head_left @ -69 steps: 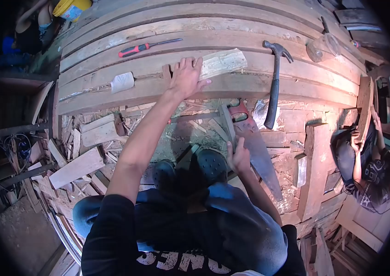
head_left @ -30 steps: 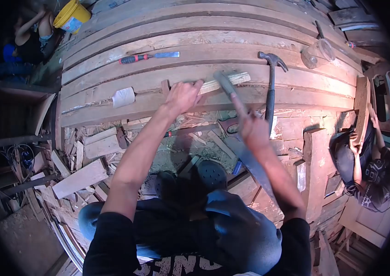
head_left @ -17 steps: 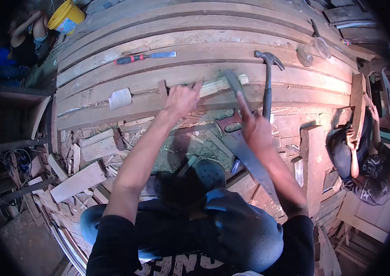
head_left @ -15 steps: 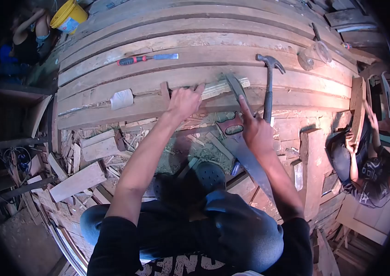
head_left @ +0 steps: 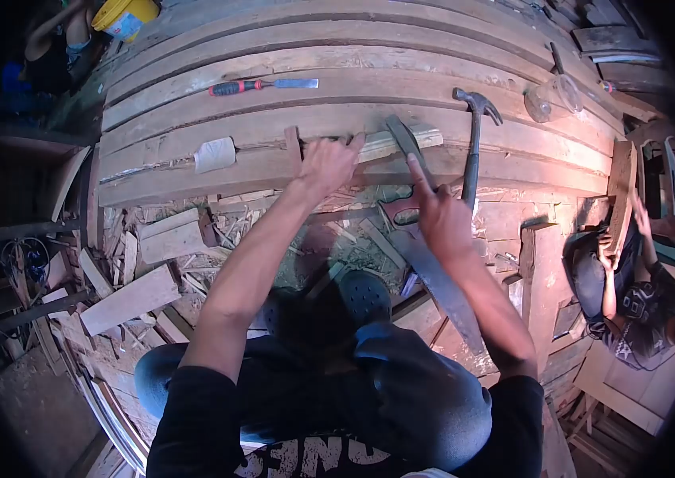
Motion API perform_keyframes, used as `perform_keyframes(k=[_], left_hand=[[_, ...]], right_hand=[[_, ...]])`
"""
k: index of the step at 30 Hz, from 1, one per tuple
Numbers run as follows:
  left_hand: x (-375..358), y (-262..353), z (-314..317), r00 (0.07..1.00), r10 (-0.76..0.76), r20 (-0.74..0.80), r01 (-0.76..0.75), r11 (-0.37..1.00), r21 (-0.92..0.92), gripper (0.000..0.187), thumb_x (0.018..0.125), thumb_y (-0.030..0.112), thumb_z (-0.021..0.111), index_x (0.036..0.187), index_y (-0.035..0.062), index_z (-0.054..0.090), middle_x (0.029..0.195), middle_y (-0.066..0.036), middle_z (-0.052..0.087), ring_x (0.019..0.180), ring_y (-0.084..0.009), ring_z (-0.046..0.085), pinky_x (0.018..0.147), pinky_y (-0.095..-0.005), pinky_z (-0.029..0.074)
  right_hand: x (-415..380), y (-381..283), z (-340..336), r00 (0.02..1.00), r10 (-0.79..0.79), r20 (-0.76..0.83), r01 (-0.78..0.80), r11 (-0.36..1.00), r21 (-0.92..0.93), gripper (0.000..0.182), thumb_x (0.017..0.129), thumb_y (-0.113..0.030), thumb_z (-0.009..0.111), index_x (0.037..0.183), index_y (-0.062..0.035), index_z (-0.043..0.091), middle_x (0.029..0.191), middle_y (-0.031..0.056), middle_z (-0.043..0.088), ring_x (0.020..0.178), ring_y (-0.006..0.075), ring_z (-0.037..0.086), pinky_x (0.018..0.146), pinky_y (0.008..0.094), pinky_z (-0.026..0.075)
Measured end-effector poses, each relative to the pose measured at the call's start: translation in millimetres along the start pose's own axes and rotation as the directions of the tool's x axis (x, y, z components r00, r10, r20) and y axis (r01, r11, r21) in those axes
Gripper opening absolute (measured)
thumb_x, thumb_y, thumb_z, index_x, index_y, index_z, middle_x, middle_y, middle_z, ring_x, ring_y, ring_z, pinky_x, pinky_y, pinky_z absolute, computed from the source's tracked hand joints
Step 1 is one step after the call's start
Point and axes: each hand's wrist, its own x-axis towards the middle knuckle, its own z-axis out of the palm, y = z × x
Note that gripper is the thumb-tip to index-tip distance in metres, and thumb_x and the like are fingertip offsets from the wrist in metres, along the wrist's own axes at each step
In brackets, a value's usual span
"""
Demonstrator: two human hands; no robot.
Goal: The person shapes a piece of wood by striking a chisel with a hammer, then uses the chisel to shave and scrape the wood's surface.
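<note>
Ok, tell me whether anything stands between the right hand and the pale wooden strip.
Only the flat grey tool the right hand holds, crossing the strip; the dark claw hammer lies to the right.

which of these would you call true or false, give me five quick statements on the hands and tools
1. The left hand holds a pale, narrow wood strip. True.
2. A black-handled metal claw hammer lies on long brown wooden beams. True.
3. The right hand holds that hammer. False: it holds a dark, flat-bladed tool.
4. A red-and-black-handled flat chisel lies left of the hammer in this view. True.
5. The chisel touches the hammer. False: they lie clearly apart.
</note>
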Motion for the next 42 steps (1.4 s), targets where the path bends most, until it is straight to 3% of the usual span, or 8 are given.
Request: perform_keyframes(k=[4, 18, 21, 24, 27, 34, 36, 42], left_hand=[[-4, 5, -9, 0.989, -0.078, 0.126, 0.079, 0.997, -0.009, 0.047, 0.076, 0.017, 0.072, 0.120, 0.0079, 0.057, 0.076, -0.019, 0.068, 0.071, -0.0375, 0.068, 0.067, -0.0491, 0.055], [6, 4, -15, 0.971, -0.121, 0.207, 0.119, 0.993, 0.022, 0.051, 0.079, 0.022, 0.071, 0.126, 0.0112, 0.057, 0.082, -0.018, 0.070, 0.072, -0.0367, 0.068, 0.067, -0.0485, 0.055], [1, 2, -5, 0.999, -0.030, 0.021, 0.030, 0.999, 0.031, 0.050, 0.079, 0.022, 0.070, 0.126, 0.0119, 0.057, 0.086, -0.018, 0.070, 0.073, -0.0368, 0.068, 0.068, -0.0484, 0.055], [4, 6, -14, 0.971, -0.126, 0.205, 0.120, 0.992, 0.040, 0.048, 0.080, 0.023, 0.070, 0.125, 0.0119, 0.058, 0.085, -0.018, 0.070, 0.074, -0.0367, 0.068, 0.068, -0.0484, 0.055], [0, 1, -4, 1.000, -0.020, 0.004, 0.020, 1.000, 0.017, 0.050, 0.079, 0.022, 0.070, 0.126, 0.0119, 0.057, 0.078, -0.018, 0.069, 0.074, -0.0367, 0.068, 0.068, -0.0487, 0.055], [2, -4, -13, 0.978, -0.093, 0.187, 0.091, 0.996, 0.019, 0.052, 0.078, 0.021, 0.071, 0.128, 0.0141, 0.057, 0.080, -0.017, 0.070, 0.075, -0.0351, 0.069, 0.071, -0.0493, 0.055], [-5, -13, -5, 0.993, -0.063, 0.105, 0.055, 0.996, 0.073, 0.051, 0.078, 0.022, 0.072, 0.127, 0.0156, 0.059, 0.080, -0.017, 0.070, 0.075, -0.0341, 0.069, 0.073, -0.0484, 0.055], [6, -11, -25, 0.953, -0.147, 0.266, 0.136, 0.989, 0.060, 0.052, 0.078, 0.024, 0.073, 0.127, 0.0169, 0.060, 0.082, -0.017, 0.070, 0.076, -0.0346, 0.069, 0.074, -0.0465, 0.055]], right_hand=[[25, 36, -10, 0.978, 0.193, 0.079, -0.201, 0.973, 0.111, 0.077, 0.087, -0.009, 0.058, 0.153, -0.0285, 0.025, 0.076, 0.0190, 0.066, 0.061, 0.0350, 0.067, 0.055, 0.0465, 0.057], [11, 27, -1, 0.987, 0.158, 0.016, -0.157, 0.950, 0.269, 0.081, 0.085, -0.007, 0.059, 0.154, -0.0294, 0.022, 0.071, 0.0223, 0.065, 0.060, 0.0401, 0.066, 0.055, 0.0525, 0.054], [-3, 5, 7, 0.996, -0.032, -0.087, 0.053, 0.967, 0.249, 0.081, 0.083, -0.004, 0.058, 0.153, -0.0281, 0.024, 0.069, 0.0221, 0.064, 0.057, 0.0379, 0.066, 0.052, 0.0509, 0.054], [27, 40, -10, 0.971, 0.232, 0.057, -0.239, 0.951, 0.199, 0.080, 0.084, -0.005, 0.058, 0.153, -0.0295, 0.025, 0.067, 0.0206, 0.065, 0.058, 0.0361, 0.067, 0.051, 0.0489, 0.055], [7, 24, 0, 0.995, 0.082, -0.050, -0.075, 0.988, 0.133, 0.080, 0.084, -0.006, 0.059, 0.153, -0.0270, 0.025, 0.066, 0.0178, 0.065, 0.056, 0.0350, 0.067, 0.050, 0.0468, 0.055], [-15, 36, 17, 0.979, 0.187, 0.079, -0.194, 0.976, 0.103, 0.080, 0.086, -0.004, 0.057, 0.154, -0.0290, 0.022, 0.074, 0.0231, 0.067, 0.068, 0.0388, 0.069, 0.060, 0.0501, 0.057], [-30, 54, 18, 0.922, 0.175, 0.346, -0.222, 0.970, 0.101, 0.080, 0.086, -0.003, 0.056, 0.154, -0.0243, 0.020, 0.077, 0.0254, 0.067, 0.068, 0.0396, 0.069, 0.059, 0.0526, 0.055], [-41, 58, 10, 0.947, 0.312, 0.072, -0.297, 0.775, 0.557, 0.071, 0.095, -0.014, 0.055, 0.154, -0.0170, 0.017, 0.071, 0.0256, 0.065, 0.065, 0.0462, 0.064, 0.059, 0.0537, 0.051]])
